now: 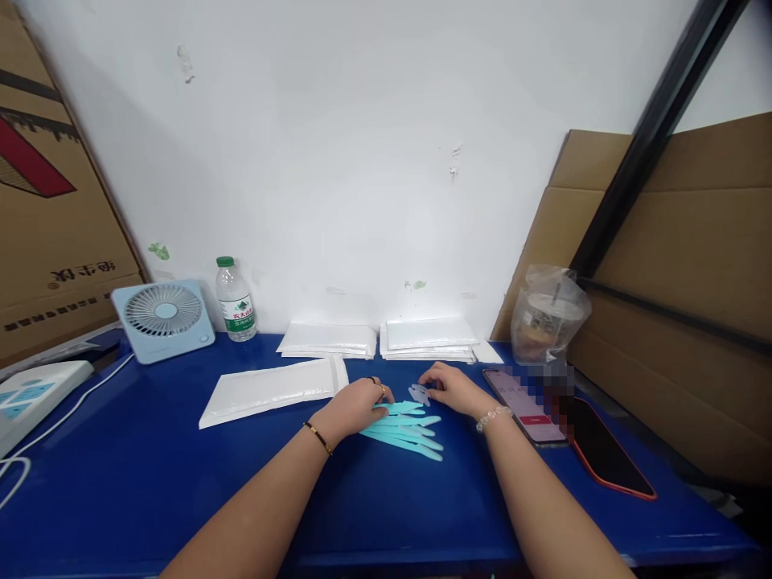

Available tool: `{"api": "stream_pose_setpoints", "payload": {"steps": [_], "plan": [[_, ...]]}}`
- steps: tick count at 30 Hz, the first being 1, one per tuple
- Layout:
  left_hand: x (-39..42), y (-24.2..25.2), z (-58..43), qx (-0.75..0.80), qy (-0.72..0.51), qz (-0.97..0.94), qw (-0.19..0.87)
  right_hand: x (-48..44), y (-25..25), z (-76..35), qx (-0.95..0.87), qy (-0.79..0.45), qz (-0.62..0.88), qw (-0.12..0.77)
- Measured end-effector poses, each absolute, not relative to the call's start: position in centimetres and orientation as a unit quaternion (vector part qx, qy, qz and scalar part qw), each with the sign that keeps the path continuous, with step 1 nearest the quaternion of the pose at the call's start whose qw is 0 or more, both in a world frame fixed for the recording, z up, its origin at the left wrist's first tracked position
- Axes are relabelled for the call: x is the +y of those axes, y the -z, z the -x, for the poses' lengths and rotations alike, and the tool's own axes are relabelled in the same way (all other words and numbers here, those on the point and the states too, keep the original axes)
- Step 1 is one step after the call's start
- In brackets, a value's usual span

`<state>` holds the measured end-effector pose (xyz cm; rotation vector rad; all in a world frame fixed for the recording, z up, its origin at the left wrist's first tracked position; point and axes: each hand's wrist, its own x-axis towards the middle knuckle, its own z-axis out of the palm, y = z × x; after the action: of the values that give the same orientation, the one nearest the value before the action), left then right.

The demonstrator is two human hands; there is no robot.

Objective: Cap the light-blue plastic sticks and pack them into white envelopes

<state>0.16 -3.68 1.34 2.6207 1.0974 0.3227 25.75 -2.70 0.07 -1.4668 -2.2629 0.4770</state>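
Several slim turquoise plastic pieces (407,433) lie fanned out on the blue table (150,482). My left hand (359,406) rests palm down on their left ends, fingers curled over them. My right hand (449,388) is just beyond them, fingertips pinching a small pale grey-blue piece (418,393) that sits at the top of the fan. A white padded envelope (274,390) lies flat to the left of my left hand.
Two stacks of white envelopes (329,339) (429,336) sit by the wall. A water bottle (236,301) and small fan (163,318) stand at back left, a bagged drink cup (546,318) at right. Two phones (524,402) (606,452) lie right. Cardboard flanks both sides.
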Motion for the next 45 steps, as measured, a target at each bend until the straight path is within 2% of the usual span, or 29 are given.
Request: {"api": "stream_pose_setpoints", "payload": {"steps": [5,10,14,19,21,24,28,34,38,45], "plan": [[-3.5,-1.1,0.1,0.393,-0.130,-0.895,0.166,-4.0,-1.9,-25.5,-0.810,-0.205,0.503,0.222],[-3.2,-1.3,0.5,0.397,-0.140,-0.889,0.181,-4.7,-2.3,-25.5,-0.817,-0.327,0.464,0.105],[-3.9,-2.2,0.2,0.373,-0.163,-0.892,0.194,-4.7,-2.1,-25.1,-0.807,-0.362,0.456,0.099],[-3.9,-2.7,-0.1,0.358,-0.138,-0.911,0.151,-4.4,-2.2,-25.1,-0.802,-0.315,0.470,0.193],[-3.6,-2.5,0.1,0.382,-0.135,-0.905,0.129,-4.2,-2.1,-25.3,-0.798,-0.293,0.484,0.206],[-3.1,-2.3,0.4,0.389,-0.137,-0.897,0.158,-3.9,-1.9,-25.3,-0.794,-0.274,0.499,0.214],[-2.8,-2.4,0.8,0.370,-0.155,-0.894,0.198,-3.7,-1.7,-25.3,-0.799,-0.273,0.492,0.211],[-1.8,-1.8,2.2,0.440,-0.149,-0.867,0.180,-3.1,-1.4,-26.2,-0.787,-0.237,0.534,0.198],[-1.5,-1.0,2.2,0.433,-0.153,-0.874,0.158,-4.0,-1.8,-25.0,-0.812,-0.209,0.504,0.208],[-2.3,-1.7,1.2,0.420,-0.146,-0.887,0.121,-5.4,-1.4,-22.0,-0.849,-0.201,0.469,0.137]]}}
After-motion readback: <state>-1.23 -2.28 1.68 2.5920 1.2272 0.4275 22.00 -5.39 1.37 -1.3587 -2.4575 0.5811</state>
